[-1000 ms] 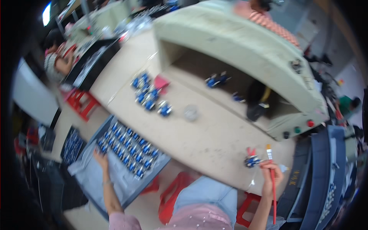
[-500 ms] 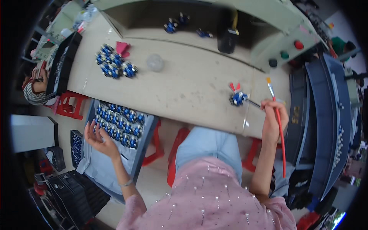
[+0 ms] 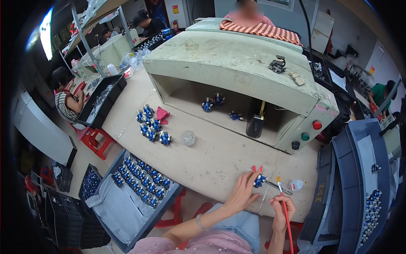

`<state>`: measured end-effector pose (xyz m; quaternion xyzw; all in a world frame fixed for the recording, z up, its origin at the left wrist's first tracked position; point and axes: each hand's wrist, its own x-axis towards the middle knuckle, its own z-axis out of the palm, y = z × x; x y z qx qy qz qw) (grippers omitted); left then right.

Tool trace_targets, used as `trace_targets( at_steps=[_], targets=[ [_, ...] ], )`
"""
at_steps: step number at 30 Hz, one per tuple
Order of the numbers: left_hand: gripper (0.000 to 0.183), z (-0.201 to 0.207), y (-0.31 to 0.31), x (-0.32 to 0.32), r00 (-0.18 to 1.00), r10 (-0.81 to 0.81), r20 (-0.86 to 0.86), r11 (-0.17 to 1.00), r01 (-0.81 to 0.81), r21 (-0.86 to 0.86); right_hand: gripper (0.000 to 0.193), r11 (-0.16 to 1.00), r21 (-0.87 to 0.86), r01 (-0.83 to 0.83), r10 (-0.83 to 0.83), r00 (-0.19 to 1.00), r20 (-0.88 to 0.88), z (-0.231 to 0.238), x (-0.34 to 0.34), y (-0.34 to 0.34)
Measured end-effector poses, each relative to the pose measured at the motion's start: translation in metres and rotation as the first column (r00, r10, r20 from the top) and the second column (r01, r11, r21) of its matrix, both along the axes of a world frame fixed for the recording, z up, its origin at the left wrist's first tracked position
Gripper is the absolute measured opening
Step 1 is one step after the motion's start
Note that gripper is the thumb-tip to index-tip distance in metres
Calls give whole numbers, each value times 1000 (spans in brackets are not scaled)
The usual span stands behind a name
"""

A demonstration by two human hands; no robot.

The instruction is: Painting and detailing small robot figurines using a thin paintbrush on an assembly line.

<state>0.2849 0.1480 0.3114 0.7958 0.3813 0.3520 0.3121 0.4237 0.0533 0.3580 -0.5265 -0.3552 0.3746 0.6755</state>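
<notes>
My left hand (image 3: 242,191) reaches over the table, fingers and thumb apart, at the left side of a small blue-and-white toy vehicle (image 3: 259,181). Whether the fingertips touch it I cannot tell. Red pieces (image 3: 256,169) show just behind the toy. In my right hand (image 3: 280,213) is a paintbrush (image 3: 289,228) with a long red handle, its yellowish bristles pointing up and away from me. A thin metal tool (image 3: 284,191) runs from the toy toward the right, crossing behind the brush. Right of it lies a small clear bottle (image 3: 296,185).
Several blue toys (image 3: 148,127) cluster by a pink piece (image 3: 162,115) and a clear cup (image 3: 188,138). A tray (image 3: 149,211) of toys stands at left. A pale green open-fronted cabinet (image 3: 237,70) spans the back; blue-grey bins (image 3: 340,186) stand at right. People sit beyond.
My left hand has moved from over the toy tray to beside the single toy. The right hand, with the paintbrush, has drawn back from the metal tool. The view has tilted up.
</notes>
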Motion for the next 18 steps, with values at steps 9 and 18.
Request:
trace_targets(
  at_steps=[9, 18],
  targets=[
    [68, -6, 4, 11, 1000, 17, -27, 999, -16, 30, 7, 1000, -17, -19, 19, 999, -36, -3, 5, 4],
    [71, 36, -5, -12, 784, 42, 620, 852, 296, -432, 13, 998, -61, 17, -18, 1000, -11, 5, 7, 9]
  ],
)
